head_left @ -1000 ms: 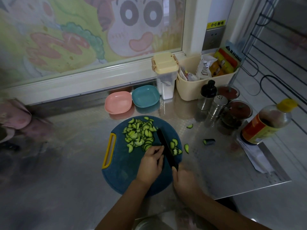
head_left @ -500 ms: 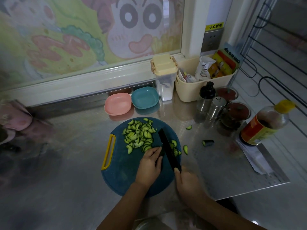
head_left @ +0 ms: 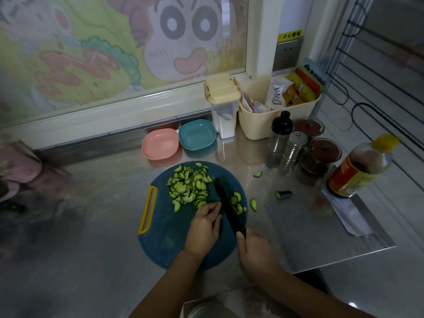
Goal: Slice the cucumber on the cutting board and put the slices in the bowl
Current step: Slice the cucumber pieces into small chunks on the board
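At the middle of the shiny steel tabletop (head_left: 91, 226), the round blue plastic cutting board (head_left: 165, 237) with a yellow handle carries a heap of green cucumber slices (head_left: 188, 187) toward its 12 o'clock edge. The right hand (head_left: 254, 249) grips the black knife (head_left: 227, 205), tip toward 11 o'clock. The left hand (head_left: 204, 226), fingers curled, sits against the blade's 9 o'clock side; whether it holds cucumber I cannot tell. A shallow pink bowl (head_left: 160, 144) and a teal bowl (head_left: 197, 134) stand beyond the board at 12 o'clock. A dark green cucumber stub (head_left: 284, 195) lies at 3 o'clock.

Two bare forearms — bare left hand (head_left: 204, 228), bare right hand (head_left: 255, 251)
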